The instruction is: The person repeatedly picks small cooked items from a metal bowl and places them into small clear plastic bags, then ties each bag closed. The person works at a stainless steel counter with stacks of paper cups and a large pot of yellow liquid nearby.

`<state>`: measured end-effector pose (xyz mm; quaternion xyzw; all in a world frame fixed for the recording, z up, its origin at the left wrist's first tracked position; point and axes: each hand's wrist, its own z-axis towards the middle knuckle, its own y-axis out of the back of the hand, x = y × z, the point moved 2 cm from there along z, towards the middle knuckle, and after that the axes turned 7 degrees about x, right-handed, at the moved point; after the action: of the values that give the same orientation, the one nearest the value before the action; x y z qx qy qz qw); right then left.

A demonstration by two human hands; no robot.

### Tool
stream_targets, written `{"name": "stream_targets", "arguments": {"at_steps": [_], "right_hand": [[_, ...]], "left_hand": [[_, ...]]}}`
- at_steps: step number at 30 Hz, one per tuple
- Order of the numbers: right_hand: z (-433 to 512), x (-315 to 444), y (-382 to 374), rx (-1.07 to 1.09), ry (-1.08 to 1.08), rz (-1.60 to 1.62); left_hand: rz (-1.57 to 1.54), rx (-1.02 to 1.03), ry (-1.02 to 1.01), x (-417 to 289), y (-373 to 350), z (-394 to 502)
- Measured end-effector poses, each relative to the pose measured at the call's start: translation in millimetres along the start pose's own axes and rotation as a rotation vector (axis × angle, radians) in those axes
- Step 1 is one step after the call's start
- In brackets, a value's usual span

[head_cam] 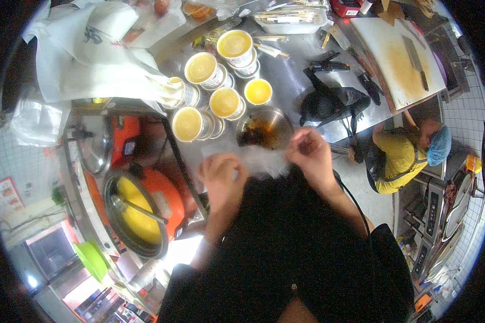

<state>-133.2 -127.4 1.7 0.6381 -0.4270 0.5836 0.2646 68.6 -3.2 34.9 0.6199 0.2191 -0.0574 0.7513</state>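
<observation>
A thin, clear plastic bag [264, 160], blurred by motion, stretches between my two hands in front of my dark top. My left hand [223, 175] pinches its left end with curled fingers. My right hand [310, 155] grips the other end, thumb and forefinger together. Just beyond the bag lies a round steel bowl [286, 121] with dark brown liquid or residue inside. Stacked paper cups [201, 68] with yellow contents, seemingly lidded, crowd the steel counter to the left of the bowl. One cup of brighter yellow [258, 91] stands right behind it.
On the right are a black bag [327, 103] and a cutting board [378, 52] with a knife [415, 60]. A white tray [291, 27] of wrapped chopsticks sits at the back. Left, an orange cooker [161, 198] holds yellow liquid and a ladle [139, 210]. A co-worker [402, 159] stands right.
</observation>
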Motion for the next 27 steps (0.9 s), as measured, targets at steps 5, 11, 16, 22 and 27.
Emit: {"name": "stream_targets", "arguments": {"at_steps": [5, 11, 16, 22, 27], "right_hand": [[1, 18, -2, -0.16, 0.342, -0.603], [-13, 25, -18, 0.061, 0.563, -0.756], [8, 11, -1, -0.068, 0.499, -1.242], [-9, 31, 37, -0.223, 0.005, -1.336], [-76, 11, 68, -0.211, 0.008, -1.151]], "left_hand": [[0.096, 0.064, 0.083, 9, 11, 0], [-0.351, 0.23, 0.081, -18, -12, 16], [-0.291, 0.124, 0.058, -18, -14, 26], [-0.093, -0.169, -0.105, -38, 38, 7], [-0.044, -0.111, -0.441, -39, 30, -16]]}}
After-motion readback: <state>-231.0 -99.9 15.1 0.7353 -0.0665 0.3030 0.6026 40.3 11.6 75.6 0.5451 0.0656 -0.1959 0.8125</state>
